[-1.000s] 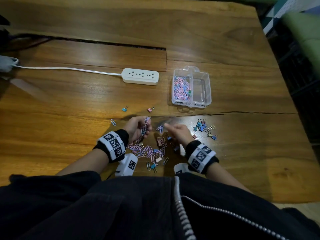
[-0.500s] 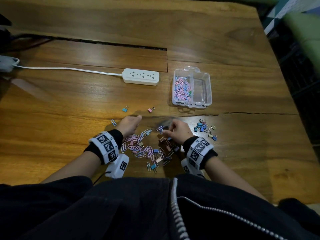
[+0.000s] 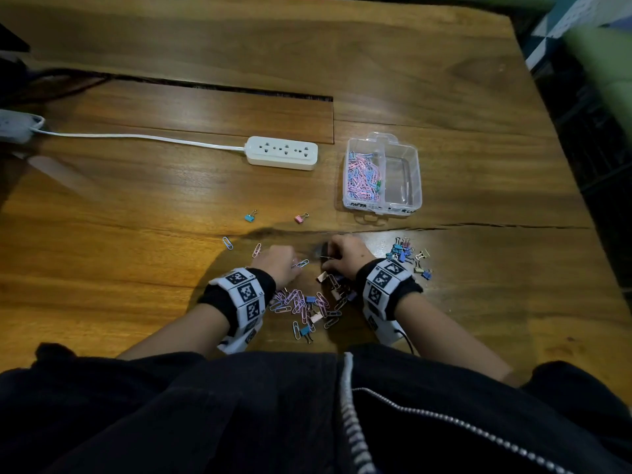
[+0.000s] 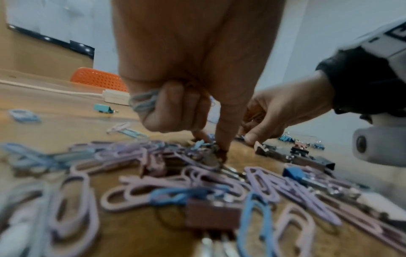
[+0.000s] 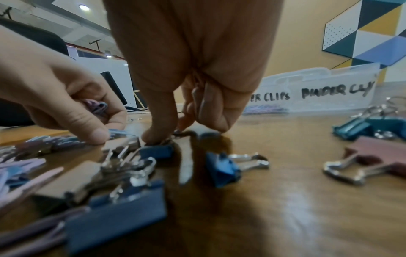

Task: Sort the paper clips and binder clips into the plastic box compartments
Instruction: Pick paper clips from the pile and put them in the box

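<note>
A mixed pile [image 3: 307, 306] of pink and blue paper clips and small binder clips lies on the wooden table in front of me. My left hand [image 3: 290, 265] grips a bunch of paper clips [image 4: 142, 102] in its curled fingers, and its index finger [image 4: 219, 135] points down into the pile. My right hand [image 3: 333, 260] holds a binder clip [image 5: 204, 100] in its curled fingers while its fingertips touch a blue binder clip [image 5: 157, 151]. The clear plastic box [image 3: 415, 176] stands farther back; paper clips [image 3: 364, 176] fill its left compartment.
A separate heap of binder clips [image 3: 407, 254] lies right of my right hand. Two stray binder clips [image 3: 249, 217] [image 3: 300, 218] and loose paper clips [image 3: 227, 242] lie left of the box. A white power strip [image 3: 282, 152] with its cable sits behind.
My left hand, stretched out to the left half a second ago, has curled and come back toward the right hand. The right hand has stayed at the pile's far edge.
</note>
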